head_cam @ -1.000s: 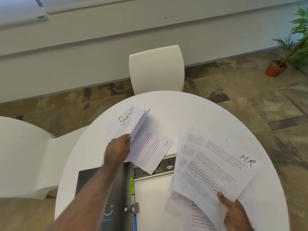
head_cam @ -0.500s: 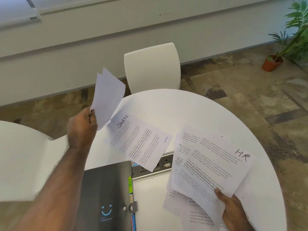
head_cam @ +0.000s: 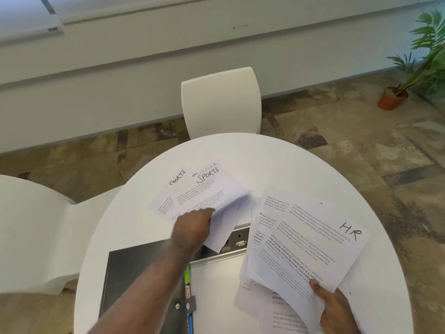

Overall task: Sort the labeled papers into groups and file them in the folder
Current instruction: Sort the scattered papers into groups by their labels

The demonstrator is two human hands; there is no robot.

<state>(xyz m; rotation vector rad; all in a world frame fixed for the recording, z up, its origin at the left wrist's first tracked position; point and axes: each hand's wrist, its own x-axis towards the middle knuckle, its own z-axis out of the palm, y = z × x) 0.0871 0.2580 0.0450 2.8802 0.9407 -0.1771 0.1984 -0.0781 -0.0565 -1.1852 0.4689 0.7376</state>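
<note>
On the round white table (head_cam: 277,165), my left hand (head_cam: 192,229) grips the near edge of a few papers, the top one marked SPORTS (head_cam: 208,186). They lie partly over another sheet marked SPORTS (head_cam: 166,201) that sits flat on the table. My right hand (head_cam: 337,307) holds a fanned stack of printed papers, its top sheet marked HR (head_cam: 313,237), by the near corner above the table's right side. A dark grey folder (head_cam: 134,273) lies shut under my left forearm, with coloured tabs (head_cam: 187,278) showing at its right edge.
More printed sheets (head_cam: 284,314) lie on the table under the HR stack. A socket panel (head_cam: 239,241) is set in the table's middle. White chairs stand at the far side (head_cam: 221,102) and at the left (head_cam: 33,232). A potted plant (head_cam: 395,97) is at far right.
My left hand had lifted its papers up to the left, and has now brought them back down onto the SPORTS sheet on the table. The right hand's HR stack has stayed put.
</note>
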